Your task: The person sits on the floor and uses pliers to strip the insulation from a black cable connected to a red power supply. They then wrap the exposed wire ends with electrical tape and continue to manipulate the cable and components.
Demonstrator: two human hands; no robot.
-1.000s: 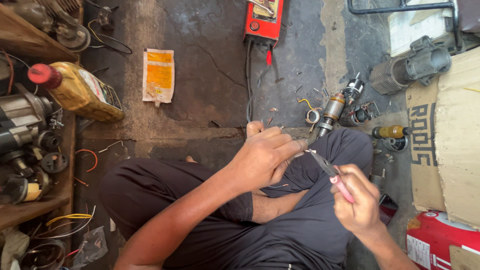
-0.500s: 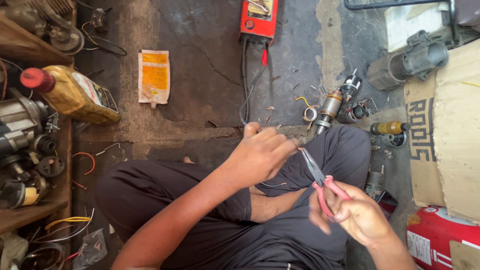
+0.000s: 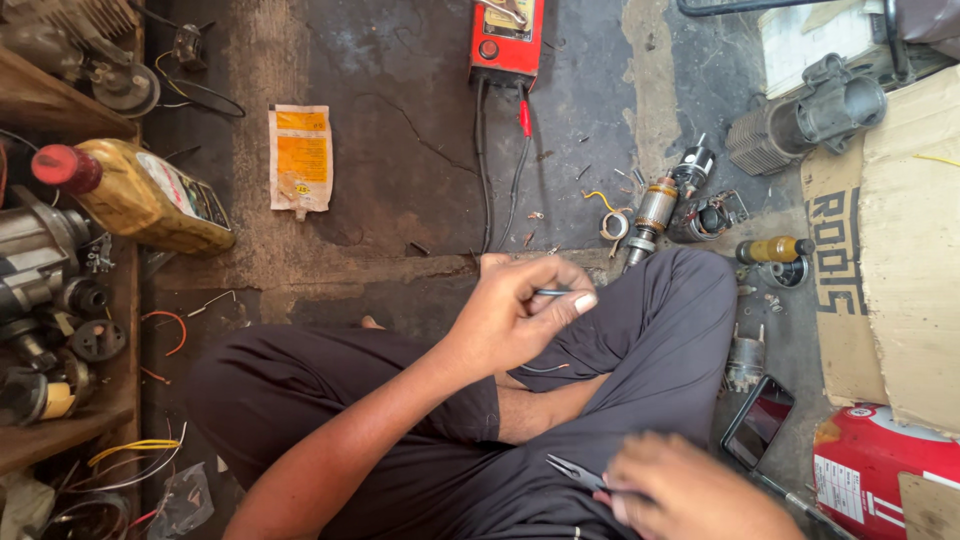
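Observation:
I sit cross-legged in dark trousers on a stained concrete floor. My left hand (image 3: 520, 318) is raised over my knee and pinches a thin grey wire (image 3: 553, 292) between thumb and fingers. My right hand (image 3: 690, 492) is low at the bottom edge, blurred, and grips a pair of needle-nose pliers (image 3: 572, 470) whose tip points left over my lap. A motor armature (image 3: 650, 215) with copper windings lies on the floor just beyond my knee.
A red tester box (image 3: 507, 35) with leads stands at the top. A yellow oil bottle (image 3: 140, 195) lies on a wooden shelf at left among motor parts. A phone (image 3: 757, 422), cardboard (image 3: 885, 250), a red can (image 3: 880, 470) and a grey motor housing (image 3: 800, 115) lie at right.
My right hand has dropped with the pliers from beside the left hand down to my lap. The left hand keeps hold of the wire and has stayed near the knee.

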